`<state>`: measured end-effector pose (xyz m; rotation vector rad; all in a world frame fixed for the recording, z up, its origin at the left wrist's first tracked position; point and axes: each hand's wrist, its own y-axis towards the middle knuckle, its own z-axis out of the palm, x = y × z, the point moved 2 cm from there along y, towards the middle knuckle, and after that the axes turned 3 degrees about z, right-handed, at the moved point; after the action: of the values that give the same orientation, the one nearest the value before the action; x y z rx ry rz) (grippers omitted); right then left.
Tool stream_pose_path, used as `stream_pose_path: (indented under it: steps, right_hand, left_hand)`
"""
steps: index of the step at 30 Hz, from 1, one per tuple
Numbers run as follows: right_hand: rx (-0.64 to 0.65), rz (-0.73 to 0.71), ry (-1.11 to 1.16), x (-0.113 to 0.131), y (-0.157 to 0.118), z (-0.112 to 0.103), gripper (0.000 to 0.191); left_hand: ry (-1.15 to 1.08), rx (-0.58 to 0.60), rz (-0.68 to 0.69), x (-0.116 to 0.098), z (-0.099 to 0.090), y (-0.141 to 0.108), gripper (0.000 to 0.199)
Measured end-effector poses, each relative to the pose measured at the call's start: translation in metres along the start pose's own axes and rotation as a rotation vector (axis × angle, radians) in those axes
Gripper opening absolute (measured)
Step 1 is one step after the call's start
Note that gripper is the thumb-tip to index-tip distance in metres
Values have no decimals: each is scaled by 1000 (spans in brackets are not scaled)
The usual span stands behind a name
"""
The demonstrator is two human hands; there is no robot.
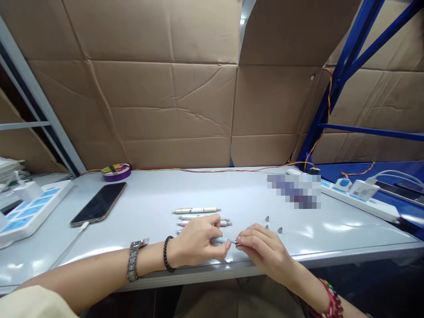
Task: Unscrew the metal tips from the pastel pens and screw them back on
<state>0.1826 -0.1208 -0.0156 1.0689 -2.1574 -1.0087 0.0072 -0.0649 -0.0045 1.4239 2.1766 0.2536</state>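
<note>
Near the front edge of the white table, my left hand is closed around a light blue pen barrel. My right hand pinches a small metallic tip at the right end of that barrel. Just behind my left hand lie a cream pen, a green pen and a pink pen, side by side; part of another shows at my wrist. Small grey cone-shaped pieces rest on the table behind my right hand.
A phone on a cable and a power strip are at the left. A purple tape roll sits by the cardboard wall. At the right are a blurred-out item and another power strip with chargers, beside a blue frame.
</note>
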Motion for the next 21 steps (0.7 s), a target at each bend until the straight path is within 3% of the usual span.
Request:
stream_pose_path:
  steps: [3, 7, 11, 13, 14, 17, 19, 21]
  right_hand:
    - [-48, -9, 18, 2, 0, 0, 18]
    - [-66, -34, -13, 5, 1, -3, 21]
    - [-183, 58, -107, -4, 4, -32, 23]
    - [-199, 173, -231, -15, 6, -55, 11]
    - [-119, 297, -319, -22, 5, -65, 3]
    - [206, 634, -517, -50, -3, -85, 32]
    - [362, 773, -606, -67, -12, -89, 41]
    - [424, 826, -591, -80, -19, -86, 43]
  left_hand:
    - [-20, -58, 32, -3, -1, 1, 37]
    - [-1, -46, 36, -3, -3, 0, 37]
    - [-35, -36, -1, 3, -8, 0, 38]
    - [12, -9, -19, 7, -9, 2, 36]
    - [58, 15, -24, 8, -9, 3, 34]
    - [209, 103, -10, 9, -6, 3, 30]
    - [272, 142, -1, 9, -3, 2, 28]
    - [298, 152, -2, 10, -1, 2, 25]
